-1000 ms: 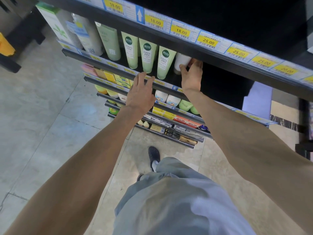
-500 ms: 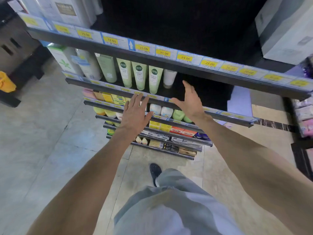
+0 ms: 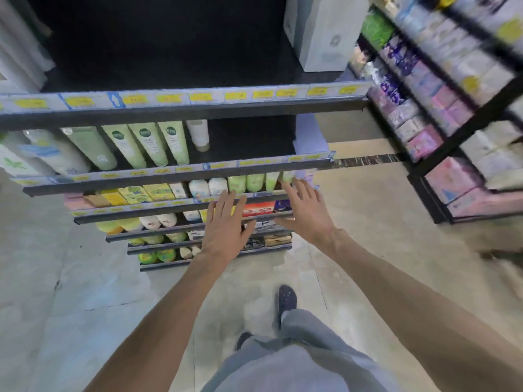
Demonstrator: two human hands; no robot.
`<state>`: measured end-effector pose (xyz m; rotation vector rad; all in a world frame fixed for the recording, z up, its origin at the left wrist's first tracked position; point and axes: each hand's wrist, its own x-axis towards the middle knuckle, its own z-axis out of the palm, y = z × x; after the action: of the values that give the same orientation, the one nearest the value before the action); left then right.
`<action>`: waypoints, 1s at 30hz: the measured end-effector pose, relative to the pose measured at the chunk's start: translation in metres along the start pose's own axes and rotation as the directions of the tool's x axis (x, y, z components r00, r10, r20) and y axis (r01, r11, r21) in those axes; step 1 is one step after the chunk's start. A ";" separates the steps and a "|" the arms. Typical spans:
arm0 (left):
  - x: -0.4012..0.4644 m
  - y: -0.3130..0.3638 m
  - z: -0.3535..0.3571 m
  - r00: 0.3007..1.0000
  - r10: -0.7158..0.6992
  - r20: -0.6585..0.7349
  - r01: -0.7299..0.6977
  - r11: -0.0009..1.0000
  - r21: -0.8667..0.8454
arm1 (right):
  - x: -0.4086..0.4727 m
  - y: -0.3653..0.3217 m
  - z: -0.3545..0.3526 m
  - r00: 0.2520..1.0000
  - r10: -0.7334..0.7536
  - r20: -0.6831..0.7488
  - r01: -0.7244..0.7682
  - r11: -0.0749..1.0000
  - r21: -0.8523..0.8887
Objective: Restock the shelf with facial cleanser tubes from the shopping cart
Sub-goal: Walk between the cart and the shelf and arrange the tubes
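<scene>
Cleanser tubes on shelf

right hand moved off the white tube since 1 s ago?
Yes. The right hand has pulled back and down from the white tube, now open, two shelves lower.

Shelf carries upright green cleanser tubes.

One view only, so nothing is being shared between views. The head camera is looking forward and steeply down from the person's head, facing the shelf at close range. Its wide angle is bending the shelf edges. Both forearms are entering from the bottom edge; the floor and a shoe are lying directly below. A second rack is blurring at right.
</scene>
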<state>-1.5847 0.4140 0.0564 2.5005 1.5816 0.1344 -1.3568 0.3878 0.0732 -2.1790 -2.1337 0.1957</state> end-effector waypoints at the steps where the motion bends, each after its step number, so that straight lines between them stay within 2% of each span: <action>1: 0.002 0.014 0.004 0.999 0.030 0.015 -0.030 1.000 -0.003 | -0.012 0.011 0.000 0.999 0.033 0.004 -0.033 0.999 -0.003; 7: 0.019 0.112 0.027 0.979 0.197 0.061 -0.198 0.980 0.022 | -0.078 0.099 -0.003 0.970 0.241 0.017 -0.241 0.970 -0.001; 10: 0.033 0.173 0.038 0.952 0.289 0.100 -0.286 0.957 -0.045 | -0.116 0.153 -0.005 0.940 0.339 0.021 -0.340 0.941 0.007; 14: 0.051 0.263 0.065 0.907 0.400 0.135 -0.398 0.916 -0.037 | -0.170 0.230 -0.009 0.887 0.462 0.014 -0.462 0.886 0.049; 23: 0.078 0.484 0.116 0.766 0.624 0.155 -0.614 0.782 -0.108 | -0.288 0.404 -0.027 0.748 0.664 0.007 -0.659 0.741 0.130; 30: 0.097 0.640 0.148 0.620 0.763 0.181 -0.748 0.645 -0.154 | -0.361 0.517 -0.042 0.590 0.807 0.013 -0.800 0.582 0.144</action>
<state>-0.9503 0.2184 0.0374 2.8218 0.3255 -0.0056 -0.8462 0.0166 0.0481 -2.8405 -0.8777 0.3121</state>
